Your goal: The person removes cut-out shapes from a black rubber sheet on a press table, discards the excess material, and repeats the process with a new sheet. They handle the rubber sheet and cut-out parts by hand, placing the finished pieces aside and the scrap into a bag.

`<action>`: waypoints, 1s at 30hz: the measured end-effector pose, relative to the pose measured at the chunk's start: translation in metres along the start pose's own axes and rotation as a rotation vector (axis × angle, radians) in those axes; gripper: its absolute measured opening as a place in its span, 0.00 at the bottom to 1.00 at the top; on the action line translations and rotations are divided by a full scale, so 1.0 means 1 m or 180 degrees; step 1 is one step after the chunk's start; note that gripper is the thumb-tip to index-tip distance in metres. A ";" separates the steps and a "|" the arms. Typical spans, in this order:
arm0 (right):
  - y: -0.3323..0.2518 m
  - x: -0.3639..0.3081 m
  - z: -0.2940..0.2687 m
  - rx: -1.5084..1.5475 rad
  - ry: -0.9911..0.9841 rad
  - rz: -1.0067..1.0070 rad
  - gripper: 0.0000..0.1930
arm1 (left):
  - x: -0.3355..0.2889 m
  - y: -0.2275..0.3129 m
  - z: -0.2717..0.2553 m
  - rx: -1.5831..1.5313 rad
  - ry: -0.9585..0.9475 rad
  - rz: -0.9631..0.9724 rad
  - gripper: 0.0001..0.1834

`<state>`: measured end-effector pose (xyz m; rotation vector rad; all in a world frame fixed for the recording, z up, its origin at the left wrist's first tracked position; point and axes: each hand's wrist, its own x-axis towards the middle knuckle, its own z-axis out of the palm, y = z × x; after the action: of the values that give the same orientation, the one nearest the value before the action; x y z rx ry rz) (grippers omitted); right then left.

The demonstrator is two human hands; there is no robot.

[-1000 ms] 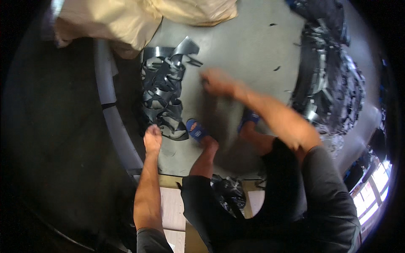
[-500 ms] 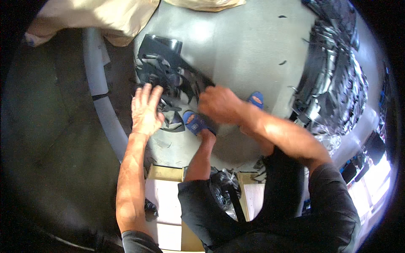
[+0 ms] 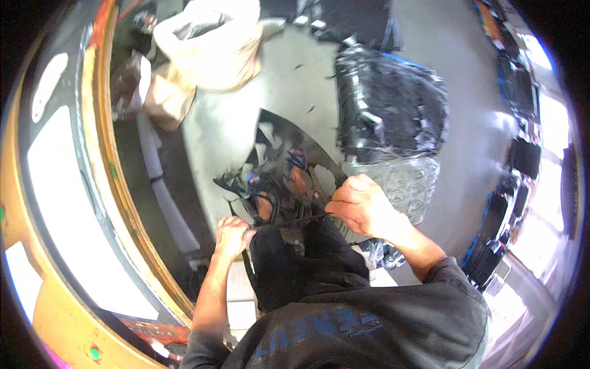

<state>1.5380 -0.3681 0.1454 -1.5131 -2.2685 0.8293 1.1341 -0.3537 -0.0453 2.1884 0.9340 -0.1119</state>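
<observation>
In front of my legs hangs a thin black sheet with cut-out holes (image 3: 313, 144), its lower part in loose strips. Pinched fingers of my right hand (image 3: 364, 206) grip its right edge. My left hand (image 3: 235, 236) is closed at the sheet's near left edge, beside my knee. Through the holes show my feet, in blue sandals (image 3: 297, 158).
Beyond, at the upper left, stands an open beige sack (image 3: 212, 52). A large bundle of black pieces in clear plastic (image 3: 393, 104) lies on the grey floor to the right. A yellow-framed table or machine (image 3: 67, 313) runs along my left side.
The view has swung up and left. My left hand, spread before, has closed at the black sheet. Both hands have come nearer my body, and the sheet has been lifted and spread between them.
</observation>
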 end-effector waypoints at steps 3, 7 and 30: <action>-0.044 -0.040 -0.062 -0.0499 0.0538 0.0137 0.17 | -0.012 0.041 -0.038 -0.0262 0.0462 0.0237 0.12; -0.102 -0.096 -0.109 -0.0958 0.1266 0.0491 0.15 | 0.002 0.092 -0.089 -0.0143 0.0514 0.0671 0.11; -0.076 -0.252 -0.194 -0.0106 0.2681 0.2236 0.07 | 0.256 0.260 -0.145 0.0740 0.0537 0.1285 0.14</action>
<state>1.6867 -0.5609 0.3641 -2.1624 -1.1558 0.1861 1.4632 -0.2264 0.1273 2.5905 0.5708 0.1673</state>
